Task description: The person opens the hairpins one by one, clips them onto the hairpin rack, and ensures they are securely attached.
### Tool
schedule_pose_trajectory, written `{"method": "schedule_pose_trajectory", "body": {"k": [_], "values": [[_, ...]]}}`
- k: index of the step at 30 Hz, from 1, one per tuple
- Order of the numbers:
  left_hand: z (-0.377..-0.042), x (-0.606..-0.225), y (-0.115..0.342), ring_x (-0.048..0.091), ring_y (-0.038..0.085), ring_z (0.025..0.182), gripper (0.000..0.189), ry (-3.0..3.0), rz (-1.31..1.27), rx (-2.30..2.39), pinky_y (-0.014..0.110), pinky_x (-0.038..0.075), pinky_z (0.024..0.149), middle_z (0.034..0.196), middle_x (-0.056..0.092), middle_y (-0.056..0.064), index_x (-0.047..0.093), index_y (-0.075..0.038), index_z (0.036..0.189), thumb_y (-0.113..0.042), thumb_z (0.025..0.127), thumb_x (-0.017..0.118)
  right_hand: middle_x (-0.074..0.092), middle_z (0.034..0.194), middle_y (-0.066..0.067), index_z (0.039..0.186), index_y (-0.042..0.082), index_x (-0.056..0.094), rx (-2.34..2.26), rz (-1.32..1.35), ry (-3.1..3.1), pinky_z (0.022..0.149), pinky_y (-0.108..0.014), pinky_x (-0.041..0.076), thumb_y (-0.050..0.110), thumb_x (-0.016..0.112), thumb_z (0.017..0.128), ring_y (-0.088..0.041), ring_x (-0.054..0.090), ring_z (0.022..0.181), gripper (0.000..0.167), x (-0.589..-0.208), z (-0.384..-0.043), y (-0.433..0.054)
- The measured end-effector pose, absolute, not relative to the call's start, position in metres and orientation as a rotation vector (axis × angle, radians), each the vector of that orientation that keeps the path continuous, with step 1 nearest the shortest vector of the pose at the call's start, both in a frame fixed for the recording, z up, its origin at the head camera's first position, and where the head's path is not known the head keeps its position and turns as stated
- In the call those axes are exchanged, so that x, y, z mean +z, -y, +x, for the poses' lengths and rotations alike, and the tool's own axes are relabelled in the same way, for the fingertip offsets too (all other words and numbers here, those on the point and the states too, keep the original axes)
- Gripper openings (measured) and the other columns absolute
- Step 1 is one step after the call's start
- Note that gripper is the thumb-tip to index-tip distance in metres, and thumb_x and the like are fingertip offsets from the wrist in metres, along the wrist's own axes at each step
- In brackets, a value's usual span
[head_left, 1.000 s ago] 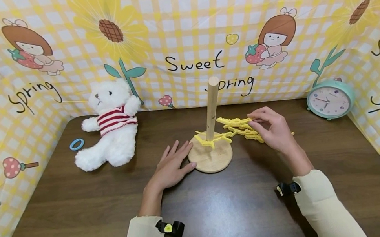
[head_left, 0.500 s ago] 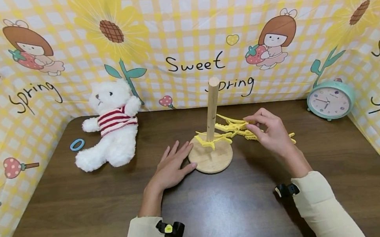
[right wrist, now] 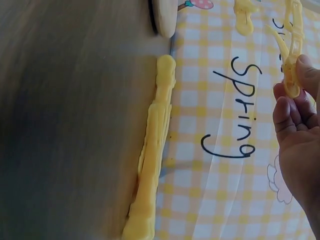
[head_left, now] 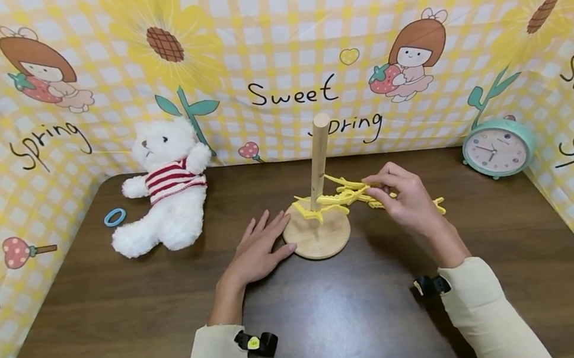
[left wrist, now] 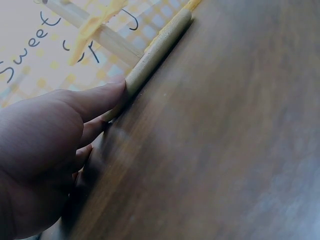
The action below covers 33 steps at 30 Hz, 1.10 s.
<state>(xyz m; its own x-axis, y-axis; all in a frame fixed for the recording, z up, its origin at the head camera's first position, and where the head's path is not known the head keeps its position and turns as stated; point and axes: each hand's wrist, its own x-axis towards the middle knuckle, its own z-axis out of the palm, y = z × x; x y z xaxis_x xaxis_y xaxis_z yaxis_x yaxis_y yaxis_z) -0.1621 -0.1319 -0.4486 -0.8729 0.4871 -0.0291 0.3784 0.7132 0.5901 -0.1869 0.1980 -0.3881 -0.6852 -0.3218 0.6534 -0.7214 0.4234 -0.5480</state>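
A wooden stand has a round base (head_left: 322,243) and an upright post (head_left: 320,160). Around the post's foot, above the base, sits a yellow plastic piece (head_left: 318,214) with thin arms. My left hand (head_left: 255,254) rests flat with fingers spread, its thumb and fingertips touching the base's left edge. To the right of the post, my right hand (head_left: 405,200) pinches another branching yellow plastic piece (right wrist: 294,50) between thumb and fingers, above the table. Its far end points at the post; whether it touches cannot be told. Beneath lie more yellow pieces (right wrist: 150,165), partly hidden by the hand.
A white teddy bear (head_left: 172,187) in a striped shirt leans at the back left, with a blue ring (head_left: 115,217) beside it. A green alarm clock (head_left: 498,148) stands at the back right. Printed cloth walls (head_left: 280,36) enclose the wooden table (head_left: 306,332).
My right hand has moved slightly left, bringing the pinched yellow piece closer to the post. My left hand stays at the base.
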Motion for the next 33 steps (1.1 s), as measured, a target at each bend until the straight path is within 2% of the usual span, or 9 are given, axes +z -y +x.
{"method": "schedule_pose_trajectory", "body": {"k": [8,26,28,33], "values": [[-0.162,-0.448,0.132,0.008,0.033,0.155,0.069,-2.740,0.702,0.893,0.051,-0.001,0.123,0.164,0.028,0.010,0.031,-0.012,0.161,-0.040,0.103,0.058,0.058,0.081,-0.004,0.101,-0.003,0.077,1.152,0.939,2.210,0.062,-0.019,0.039,-0.013,0.077,0.081,-0.013,0.050,0.071,0.022,-0.386,-0.185,-0.184],[-0.162,-0.451,0.133,0.007,0.030,0.155,0.068,-2.724,0.682,0.906,0.048,-0.003,0.123,0.165,0.027,0.009,0.030,-0.014,0.161,-0.041,0.104,0.056,0.057,0.082,-0.001,0.101,-0.003,0.077,1.131,0.993,2.228,0.060,-0.020,0.041,-0.009,0.081,0.080,-0.012,0.050,0.069,0.022,-0.387,-0.182,-0.163],[-0.162,-0.451,0.133,0.007,0.030,0.155,0.068,-2.727,0.684,0.900,0.048,-0.003,0.123,0.165,0.026,0.008,0.030,-0.014,0.161,-0.041,0.104,0.056,0.057,0.081,-0.001,0.101,-0.003,0.078,1.133,0.998,2.225,0.061,-0.017,0.039,-0.008,0.081,0.080,-0.012,0.049,0.069,0.022,-0.388,-0.181,-0.162],[-0.162,-0.451,0.133,0.007,0.030,0.155,0.068,-2.732,0.695,0.880,0.048,-0.002,0.123,0.165,0.026,0.008,0.029,-0.014,0.161,-0.042,0.105,0.054,0.057,0.080,0.000,0.101,-0.003,0.078,1.124,1.007,2.231,0.061,-0.017,0.038,-0.006,0.082,0.080,-0.013,0.050,0.068,0.021,-0.388,-0.181,-0.162]]}}
